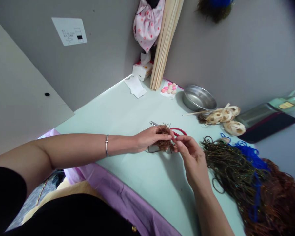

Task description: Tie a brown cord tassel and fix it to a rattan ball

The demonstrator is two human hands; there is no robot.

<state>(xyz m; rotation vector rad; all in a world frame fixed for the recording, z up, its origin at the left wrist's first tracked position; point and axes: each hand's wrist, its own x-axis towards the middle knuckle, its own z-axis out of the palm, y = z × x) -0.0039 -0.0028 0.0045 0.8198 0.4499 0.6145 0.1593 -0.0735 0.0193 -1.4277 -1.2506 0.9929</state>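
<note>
My left hand [148, 137] is closed around a bundle of brown, frayed yarn [164, 132], held just above the pale green tabletop. A silver bangle circles that wrist. At the right side of the bundle, my right hand [190, 150] pinches with thumb and forefinger at something small and reddish, too small to make out. Behind the yarn lie scissors with red handles [180, 131], their blades pointing to the left and partly covered. A thin dark strand hangs below the bundle.
Hanks of olive, blue and brown yarn [226, 167] lie at the right. Farther back are a metal bowl [199, 98], pale woven balls [226, 116], a dark phone-like slab [267, 126], a bottle [258, 113], pink and cream pieces [169, 88], wooden strips [166, 46] and a tissue pack [142, 70].
</note>
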